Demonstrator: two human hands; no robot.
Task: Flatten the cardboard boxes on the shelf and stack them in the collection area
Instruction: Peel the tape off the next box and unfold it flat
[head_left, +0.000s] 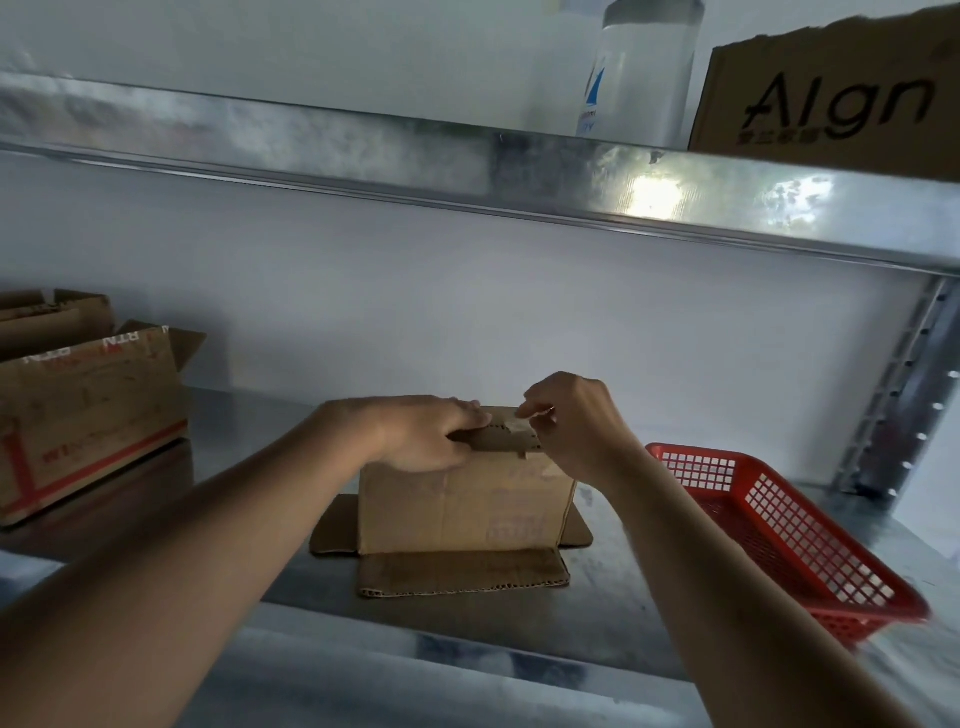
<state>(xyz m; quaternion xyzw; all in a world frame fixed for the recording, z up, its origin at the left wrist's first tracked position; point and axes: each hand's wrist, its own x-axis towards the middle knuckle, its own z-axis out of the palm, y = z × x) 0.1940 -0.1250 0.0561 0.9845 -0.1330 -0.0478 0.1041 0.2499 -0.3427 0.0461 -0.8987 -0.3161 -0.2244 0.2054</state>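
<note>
A small brown cardboard box (467, 509) stands upright in the middle of the metal shelf (613, 613). Its lower flaps are splayed flat on the shelf around it. My left hand (426, 431) grips the box's top edge, with the thumb on the near face. My right hand (571, 421) pinches a small piece at the top flap of the same box, perhaps tape. A bigger open box with red print (88, 415) sits at the left, and another box stands behind it.
A red plastic mesh basket (779, 530) lies on the shelf at the right. The upper shelf beam (467, 166) runs overhead, carrying a clear bottle (644, 67) and a printed carton (831, 98). A perforated shelf post (904, 395) rises at the right.
</note>
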